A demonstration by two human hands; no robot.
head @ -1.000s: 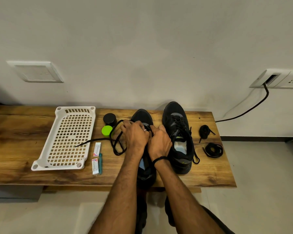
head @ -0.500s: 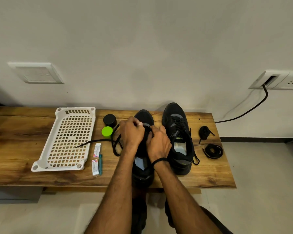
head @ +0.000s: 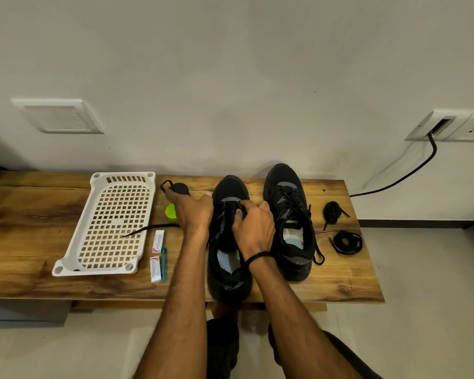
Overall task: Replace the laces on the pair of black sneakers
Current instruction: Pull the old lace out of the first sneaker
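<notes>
Head view looked down on a wooden bench [head: 25,236] set against a wall. At its nine o'clock lay a white perforated tray [head: 121,175], probably parked there for odds and ends, with the loose tail of a black lace [head: 148,229] trailing in over its three o'clock rim. Just beside the tray, at its four o'clock, sat two small packets [head: 158,242] and a teal stick [head: 164,263]; a green cap [head: 170,212] and a black pot [head: 181,188] stood at its one o'clock. The left hand [head: 193,212] reached towards ten o'clock, fingertips apparently pinching a loop of the lace by the black pot, I judged so as to draw slack sideways, away from the shoe. At the bench's centre stood the left sneaker [head: 231,191], toe at twelve o'clock, heel at the near edge at six. The right hand [head: 255,225] had its fingers curled round the tongue and upper by the eyelets, most likely to pin the shoe against that pull. Just beside it at three o'clock, the right sneaker [head: 285,184] stood laced and untouched, its ends dangling. Further towards three o'clock a knotted lace bundle [head: 331,212] and a coiled lace bundle [head: 346,242] lay well apart from both hands; whether old or new could not be told
</notes>
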